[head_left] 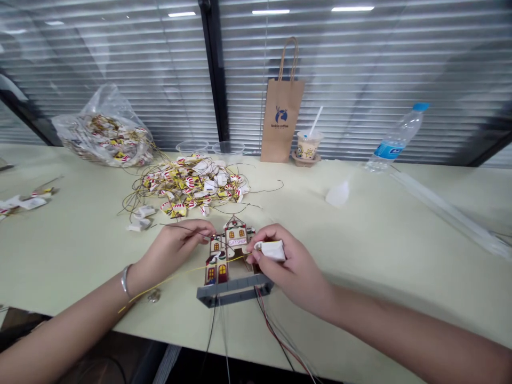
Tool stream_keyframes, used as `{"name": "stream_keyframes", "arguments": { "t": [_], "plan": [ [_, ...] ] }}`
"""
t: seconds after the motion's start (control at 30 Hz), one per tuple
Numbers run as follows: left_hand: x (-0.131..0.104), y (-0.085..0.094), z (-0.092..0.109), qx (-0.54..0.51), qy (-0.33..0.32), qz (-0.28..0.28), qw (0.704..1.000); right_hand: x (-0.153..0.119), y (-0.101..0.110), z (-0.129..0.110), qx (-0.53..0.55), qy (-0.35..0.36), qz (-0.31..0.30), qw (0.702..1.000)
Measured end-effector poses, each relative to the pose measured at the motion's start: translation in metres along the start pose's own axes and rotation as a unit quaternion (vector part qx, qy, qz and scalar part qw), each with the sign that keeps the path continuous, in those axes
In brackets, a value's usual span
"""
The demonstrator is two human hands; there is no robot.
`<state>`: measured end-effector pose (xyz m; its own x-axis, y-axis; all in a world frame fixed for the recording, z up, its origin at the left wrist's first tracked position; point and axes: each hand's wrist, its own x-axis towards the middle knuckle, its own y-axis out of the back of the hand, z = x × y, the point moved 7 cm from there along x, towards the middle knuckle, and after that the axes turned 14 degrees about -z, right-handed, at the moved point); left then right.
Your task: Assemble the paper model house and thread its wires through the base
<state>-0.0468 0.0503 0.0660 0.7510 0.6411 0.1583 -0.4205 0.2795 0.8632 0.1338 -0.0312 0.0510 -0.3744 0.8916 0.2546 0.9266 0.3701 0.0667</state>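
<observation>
A small gift shop house model (237, 234) with yellow windows stands upright in a grey frame (236, 289) near the table's front edge. My right hand (286, 261) is closed on a small white piece (273, 250) at the model's right side. From there a yellow wire (172, 277) runs left across the model and over my left forearm. My left hand (190, 237) is at the model's upper left, fingers drawn together by a thin dark wire; whether they pinch it is too small to tell. Black, white and red wires (276, 333) hang from the frame over the edge.
A tangled pile of wired pieces (192, 184) lies behind the model, with a full plastic bag (110, 133) at back left. Along the back stand a paper bag (282, 120), a drink cup (309, 145) and a bottle (394, 141). Clear strips (452, 213) lie at right.
</observation>
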Motion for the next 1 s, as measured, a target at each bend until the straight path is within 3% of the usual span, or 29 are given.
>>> {"name": "stream_keyframes", "arguments": {
  "t": [0.33,0.67,1.0],
  "plan": [
    [0.000,0.002,0.018,0.023,-0.120,-0.001,0.993,-0.002,0.000,0.003,-0.019,0.000,0.012,1.000],
    [0.004,-0.004,0.011,0.020,-0.106,-0.054,0.993,-0.005,0.001,0.004,-0.059,-0.022,0.030,0.998],
    [0.001,-0.003,0.021,0.059,-0.107,-0.035,0.992,-0.005,0.001,0.001,-0.068,0.009,0.031,0.997]
  ]
}}
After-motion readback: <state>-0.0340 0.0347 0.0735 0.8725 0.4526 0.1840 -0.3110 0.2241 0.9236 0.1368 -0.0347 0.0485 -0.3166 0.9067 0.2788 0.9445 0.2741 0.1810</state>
